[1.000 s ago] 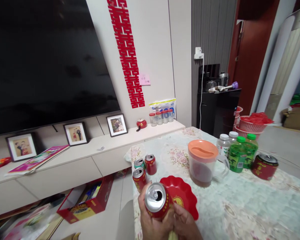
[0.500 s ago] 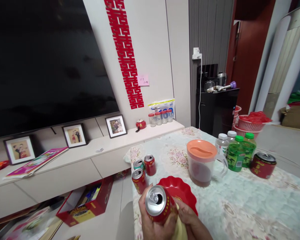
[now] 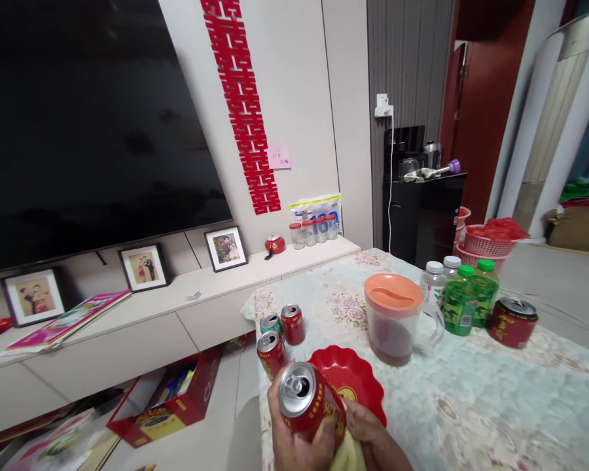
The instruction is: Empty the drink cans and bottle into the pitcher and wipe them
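- Red can (image 3: 319, 412): held low in the view, near six o'clock, over the table edge, its silver top tilted toward the camera and its opening showing.
- Left hand (image 3: 294, 441): wrapped around the can, fingers on its nine o'clock side, thumb across its front.
- Right hand (image 3: 375, 438): at the can's four o'clock, fingers gathered on a yellow cloth (image 3: 349, 456) that touches the can's lower side. The hands are close together.
- Just changed: the can leans a little further toward ten o'clock, baring more of its yellow lettering. I judge this gives the cloth a fresh part of the side to rub.
- Against the earliest frame: far more cloth shows, where only a scrap peeped out below the hands; against the middle one, it sits lower along the can.
- Unmoved on the tablecloth (image 3: 471, 405): three standing cans (image 3: 292, 325) at the held can's eleven o'clock; the red dish (image 3: 366, 379) and, beyond it, the orange-lidded pitcher (image 3: 392, 327), both toward two.
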### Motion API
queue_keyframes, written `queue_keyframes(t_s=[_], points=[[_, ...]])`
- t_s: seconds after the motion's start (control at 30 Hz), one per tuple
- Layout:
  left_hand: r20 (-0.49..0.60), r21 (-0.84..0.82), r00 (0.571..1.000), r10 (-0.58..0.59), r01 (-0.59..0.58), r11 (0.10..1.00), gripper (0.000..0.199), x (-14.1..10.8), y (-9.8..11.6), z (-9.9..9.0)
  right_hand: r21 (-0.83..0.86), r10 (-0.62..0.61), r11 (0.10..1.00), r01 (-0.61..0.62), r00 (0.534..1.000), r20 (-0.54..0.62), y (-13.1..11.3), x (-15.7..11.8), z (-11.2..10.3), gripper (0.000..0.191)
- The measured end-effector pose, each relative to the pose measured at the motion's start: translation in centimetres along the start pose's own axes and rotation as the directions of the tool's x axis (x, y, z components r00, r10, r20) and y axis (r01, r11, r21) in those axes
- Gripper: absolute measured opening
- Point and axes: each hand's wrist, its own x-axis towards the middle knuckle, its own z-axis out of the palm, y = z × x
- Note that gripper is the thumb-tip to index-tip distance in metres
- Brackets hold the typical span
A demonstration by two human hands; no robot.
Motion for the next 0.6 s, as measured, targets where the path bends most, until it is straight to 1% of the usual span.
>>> queue_keyframes(t_s=[0.07, 0.13, 0.23, 0.3, 0.37, 0.43, 0.47, 0.5, 0.57, 0.6], points=[[-0.004, -0.017, 1.0, -0.018, 0.018, 1.0, 0.069, -0.2, -0.3, 0.1, -0.007, -0.015, 1.0, 0.015, 0.999, -0.028, -0.5, -0.1, 0.3, 0.037], [-0.013, -0.012, 0.999, -0.042, 0.042, 0.999, 0.069, -0.5, -0.6, 0.3, -0.04, -0.061, 0.998, 0.057, 0.991, -0.12, -1.2, -0.3, 0.4, 0.034], [-0.029, 0.0, 0.996, -0.085, 0.085, 0.996, 0.068, -1.0, -1.0, 0.6, -0.175, -0.186, 0.975, 0.14, 0.942, -0.28, -2.0, -0.5, 0.1, 0.037], [-0.025, -0.01, 0.994, -0.103, 0.103, 0.995, 0.067, -1.3, -1.2, 0.7, -0.286, -0.267, 0.942, 0.176, 0.908, -0.323, -1.9, -0.8, 0.0, 0.042], [-0.007, -0.051, 0.992, -0.13, 0.129, 0.99, 0.066, -1.5, -1.0, 0.8, -0.402, -0.403, 0.877, 0.263, 0.858, -0.318, -1.2, -1.2, 0.0, 0.045], [0.025, -0.092, 0.986, -0.162, 0.164, 0.982, 0.07, -1.8, -0.7, 0.9, -0.52, -0.558, 0.771, 0.368, 0.783, -0.274, -0.3, -1.8, 0.2, 0.045], [0.039, -0.101, 0.984, -0.175, 0.178, 0.979, 0.073, -2.1, -0.5, 0.9, -0.561, -0.61, 0.724, 0.402, 0.752, -0.248, 0.2, -2.0, 0.3, 0.044], [0.049, -0.101, 0.982, -0.18, 0.185, 0.978, 0.075, -2.3, -0.3, 0.9, -0.591, -0.641, 0.69, 0.419, 0.733, -0.228, 0.6, -2.3, 0.4, 0.043], [0.064, -0.098, 0.982, -0.175, 0.181, 0.979, 0.08, -2.9, 0.1, 0.9, -0.638, -0.674, 0.643, 0.423, 0.709, -0.21, 1.3, -2.5, 0.5, 0.039], [0.067, -0.099, 0.983, -0.172, 0.178, 0.979, 0.082, -3.1, 0.2, 0.9, -0.668, -0.698, 0.612, 0.422, 0.686, -0.205, 1.6, -2.6, 0.5, 0.038]])
